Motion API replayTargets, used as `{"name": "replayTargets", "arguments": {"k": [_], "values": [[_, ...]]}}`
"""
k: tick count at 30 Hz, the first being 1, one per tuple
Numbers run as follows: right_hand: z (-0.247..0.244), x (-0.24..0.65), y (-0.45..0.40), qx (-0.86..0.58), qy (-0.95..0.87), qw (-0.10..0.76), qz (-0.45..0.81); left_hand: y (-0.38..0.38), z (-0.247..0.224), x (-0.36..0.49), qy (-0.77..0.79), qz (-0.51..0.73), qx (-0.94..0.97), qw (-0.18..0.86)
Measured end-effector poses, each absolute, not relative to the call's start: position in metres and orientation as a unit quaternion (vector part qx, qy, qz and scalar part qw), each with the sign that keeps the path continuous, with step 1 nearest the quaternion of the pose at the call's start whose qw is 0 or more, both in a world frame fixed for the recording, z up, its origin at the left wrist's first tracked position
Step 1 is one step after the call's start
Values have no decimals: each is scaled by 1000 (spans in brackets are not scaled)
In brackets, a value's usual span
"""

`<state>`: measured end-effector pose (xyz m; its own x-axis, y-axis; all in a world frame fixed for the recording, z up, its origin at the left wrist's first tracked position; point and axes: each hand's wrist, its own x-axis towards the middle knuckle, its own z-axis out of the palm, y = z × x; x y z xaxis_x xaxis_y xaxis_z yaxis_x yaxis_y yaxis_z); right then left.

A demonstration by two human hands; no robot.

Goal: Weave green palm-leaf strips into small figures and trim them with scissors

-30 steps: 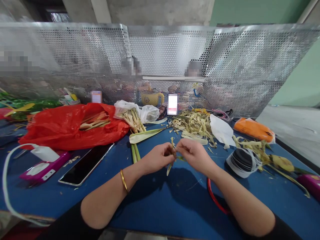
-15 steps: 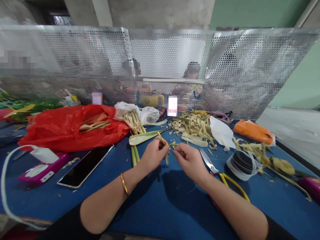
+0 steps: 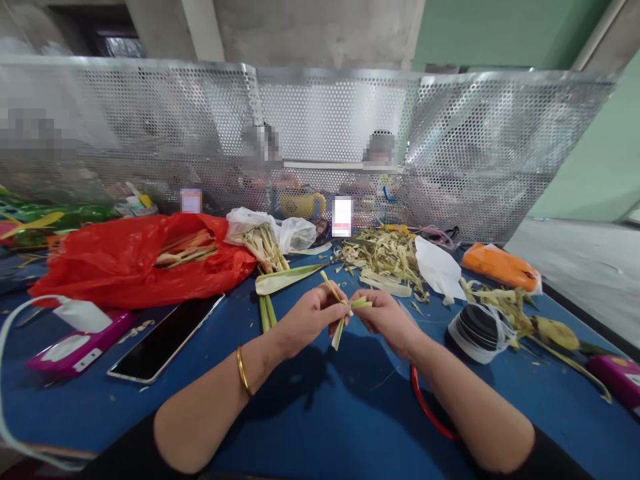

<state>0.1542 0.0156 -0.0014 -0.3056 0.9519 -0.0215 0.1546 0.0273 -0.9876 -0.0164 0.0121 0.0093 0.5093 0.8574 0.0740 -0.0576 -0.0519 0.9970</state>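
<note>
Both my hands meet over the middle of the blue table, working on a small piece of pale green leaf strips (image 3: 339, 331), perhaps corn husk. My left hand (image 3: 320, 310) pinches the piece where the strips cross; one end points up and another hangs below. My right hand (image 3: 383, 313) is closed on the short, folded-looking green end at the right. Fingertips of the two hands nearly touch. Under my right forearm a red scissor handle (image 3: 425, 403) shows; the blades and yellow handle are covered.
A long leaf (image 3: 290, 277) and green stalks lie beyond my left hand. A red plastic bag (image 3: 120, 257) and phone (image 3: 167, 337) are left. Husk scraps (image 3: 383, 257) lie ahead; a black-and-white string spool (image 3: 480, 333) and orange packet (image 3: 500, 267) stand right. A perforated metal screen (image 3: 330, 100) closes the back.
My right hand has moved in against my left and grips the green end. The left hand has turned slightly. My right forearm now hides the scissor blades.
</note>
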Motion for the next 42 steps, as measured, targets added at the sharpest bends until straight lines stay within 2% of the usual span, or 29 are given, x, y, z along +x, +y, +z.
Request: {"name": "replayTargets", "arguments": {"k": [3, 6, 9, 11, 13, 15, 17, 20, 23, 25, 28, 31, 33, 36, 39, 42], "values": [[-11, 148, 13, -476, -634, 393, 465, 17, 4, -14, 374, 423, 609, 556], [-12, 144, 5, -496, -711, 403, 295, 24, -4, -15, 442, 425, 634, 471], [-4, 144, -4, -478, -787, 362, 144, 27, -9, -18, 468, 392, 687, 394], [3, 147, -5, -460, -815, 333, 118, 24, -9, -19, 433, 353, 724, 406], [8, 152, -1, -453, -813, 325, 167, 20, -6, -20, 379, 298, 735, 477], [10, 157, 6, -444, -784, 333, 279, 15, 0, -19, 341, 246, 707, 569], [10, 160, 13, -439, -724, 346, 404, 12, 6, -18, 324, 245, 658, 634], [5, 158, 14, -459, -625, 361, 518, 12, 9, -16, 329, 335, 593, 654], [-1, 150, 11, -482, -598, 369, 523, 16, 7, -13, 365, 413, 553, 625], [-4, 146, 8, -503, -634, 384, 444, 19, 4, -12, 397, 432, 538, 606], [-5, 144, 1, -527, -729, 378, 219, 23, -1, -12, 438, 437, 532, 578], [1, 146, -6, -496, -811, 309, 25, 23, -6, -13, 463, 404, 569, 547], [5, 148, -7, -468, -843, 265, -12, 22, -8, -13, 462, 353, 619, 528], [8, 155, 2, -461, -841, 271, 81, 18, -7, -14, 435, 277, 656, 552], [5, 164, 15, -477, -767, 317, 291, 15, 1, -16, 382, 245, 650, 610], [3, 167, 22, -493, -654, 320, 476, 14, 6, -17, 328, 271, 632, 648]]}}
